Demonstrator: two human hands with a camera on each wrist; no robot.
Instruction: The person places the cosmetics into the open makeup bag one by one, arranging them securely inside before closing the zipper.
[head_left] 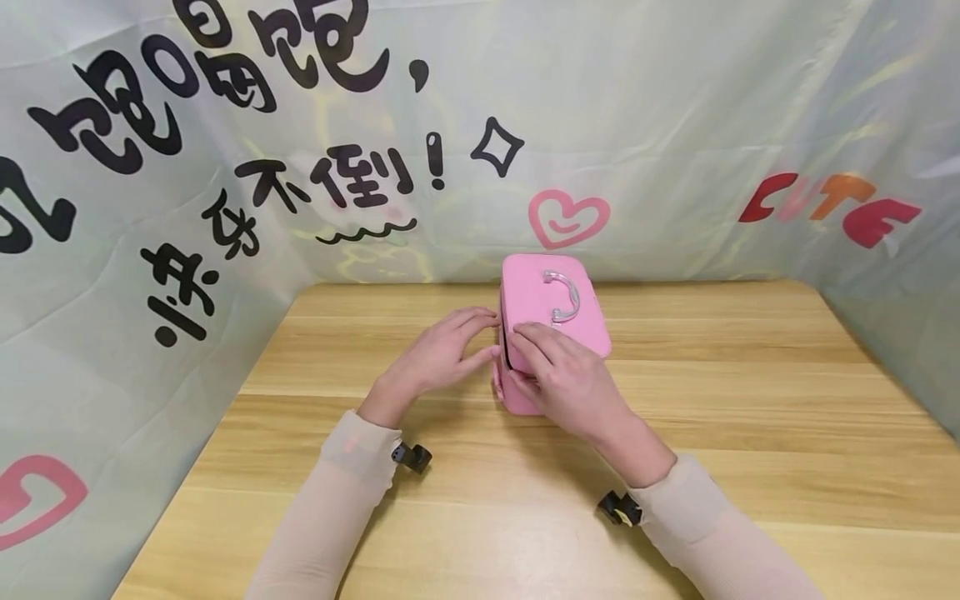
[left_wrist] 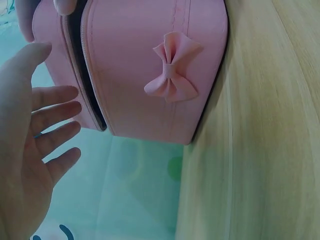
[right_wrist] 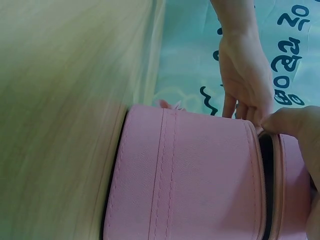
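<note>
A pink zippered cosmetic case (head_left: 528, 400) stands on the table with a narrow dark gap under its lid (head_left: 528, 292). The lid carries a clear curved handle (head_left: 574, 296). In the left wrist view, a pink bow (left_wrist: 169, 70) decorates the side facing my left hand. My right hand (head_left: 577, 387) grips the lid at its near left corner, fingers on top and thumb (right_wrist: 275, 121) at the gap. To the left, my left hand (head_left: 438, 354) has its fingers extended along the lid's edge, holding nothing.
The wooden table (head_left: 750, 417) extends around the case on both sides and in front. A printed cloth backdrop (head_left: 660, 125) hangs behind and to the sides. Small black wrist cameras (head_left: 412, 456) sit at both cuffs.
</note>
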